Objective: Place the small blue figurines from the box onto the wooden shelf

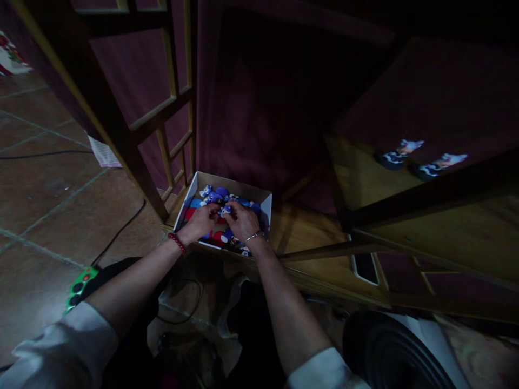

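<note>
- Nearest, at the bottom edge, are the person's two pale sleeves, a dark-clothed leg (253, 329), and a black ringed round object (391, 351) at the lower right.
- On the left, a green device (81, 286) with red and black round parts lies near the person's leg, a black cable running from it over the tiled floor (44, 216).
- A red bracelet (177, 243) circles the left wrist and a silvery bangle (254, 236) the right.
- The right hand (243, 220) is over the box, thumb and fingers closed on a small blue-and-white toy (225, 210).
- The left hand (203, 219) is just beside that toy, fingers bent inward — whether they grip anything, I cannot tell.
- The open box (247, 186), pale-walled, sits on a wooden ledge (310, 229); blue, red and purple pieces lie jumbled inside.
- Beyond, on a wooden shelf (352, 167) to the right, stand two figurines (395, 155) — side by side on dark bases.
- Behind the box rises a dark purplish panel (251, 119).
</note>
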Demonstrator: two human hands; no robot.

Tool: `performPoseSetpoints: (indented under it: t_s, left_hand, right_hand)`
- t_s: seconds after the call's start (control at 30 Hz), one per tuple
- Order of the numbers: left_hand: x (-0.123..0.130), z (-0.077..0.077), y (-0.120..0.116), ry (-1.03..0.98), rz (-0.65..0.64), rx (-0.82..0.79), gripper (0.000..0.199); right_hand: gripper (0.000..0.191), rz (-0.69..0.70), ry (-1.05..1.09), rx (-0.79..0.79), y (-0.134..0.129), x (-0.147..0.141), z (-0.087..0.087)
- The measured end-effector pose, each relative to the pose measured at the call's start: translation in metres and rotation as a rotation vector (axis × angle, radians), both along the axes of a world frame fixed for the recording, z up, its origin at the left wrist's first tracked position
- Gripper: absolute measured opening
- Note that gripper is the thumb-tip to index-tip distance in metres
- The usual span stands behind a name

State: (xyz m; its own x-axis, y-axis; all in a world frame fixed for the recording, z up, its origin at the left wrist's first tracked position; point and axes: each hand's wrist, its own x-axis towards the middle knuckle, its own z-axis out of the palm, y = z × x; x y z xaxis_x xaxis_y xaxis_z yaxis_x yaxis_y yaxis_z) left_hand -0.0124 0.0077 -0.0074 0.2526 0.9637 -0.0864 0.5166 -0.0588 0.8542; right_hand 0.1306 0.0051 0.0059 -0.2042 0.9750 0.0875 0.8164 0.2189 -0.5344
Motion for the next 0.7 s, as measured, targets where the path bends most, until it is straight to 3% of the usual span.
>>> performPoseSetpoints:
  t_s: [0.13,0.23,0.43,0.7]
  left_hand:
    - [0.008,-0.005,0.001,-0.363,0.096,-0.168,0.031]
    - [0.011,-0.007,0.0,-0.511,0.166,-0.25,0.027]
    - [0.013,0.0,-0.004,-0.6,0.261,-0.341,0.021]
    - [0.014,0.007,-0.012,-0.559,0.246,-0.267,0.017]
  right_hand:
    - [0.024,0.001,0.088,0.019,0.0,0.001,-0.003]
    - [0.025,-0.001,0.161,0.022,0.0,0.001,-0.005]
    - [0.032,-0.003,0.294,-0.01,-0.002,0.004,-0.009]
    - [0.034,-0.069,0.361,-0.052,-0.01,0.007,-0.009]
